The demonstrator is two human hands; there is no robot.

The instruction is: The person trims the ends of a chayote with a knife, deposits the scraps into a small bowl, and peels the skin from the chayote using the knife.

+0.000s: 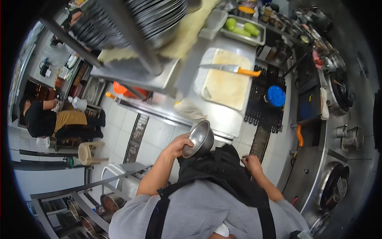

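My left hand (178, 145) grips a metal bowl (201, 140) by its rim, thumb on the inside. The bowl is tilted on its side in front of my black apron (215, 169), and no contents show in it. Beside the apron on the other side hangs my right hand (251, 162), its fingers loosely bent and a little apart, with nothing visible in them. Ahead of me a knife with an orange handle (248, 72) lies across a pale cutting board (227, 88) on a steel counter (225, 123). A crumpled cloth (190, 110) rests at the counter's near left edge.
A steel tray (260, 38) holds green vegetables (250, 28). Stacked plates (155, 18) fill a shelf at upper left. Pans (334, 185) line the right side. A blue-lidded container (275, 95) stands by black matting. Another person (49, 119) bends over at far left near a stool (85, 153).
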